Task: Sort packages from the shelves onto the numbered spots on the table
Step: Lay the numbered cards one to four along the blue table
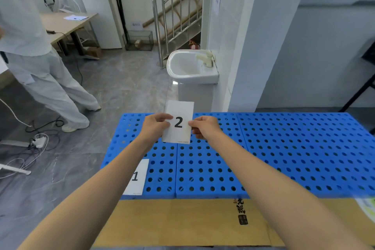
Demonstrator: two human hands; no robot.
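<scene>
Forearm [97, 184] overlaps card 1 [140, 178] (left hand [155, 127], right hand [205, 128] pinch card 2 [182, 110]).

Grey marbled floor [125, 79] at centre, white pedestal sink [182, 65] against a white pillar [253, 36], steel-railed staircase [183, 33] at upper centre, wooden desk [60, 24] at upper left, cables [39, 140] trailing at left edge

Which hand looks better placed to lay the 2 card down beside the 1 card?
Probably the left hand: it and the right hand both pinch the 2 card, but the 1 card lies on the left side.
</scene>
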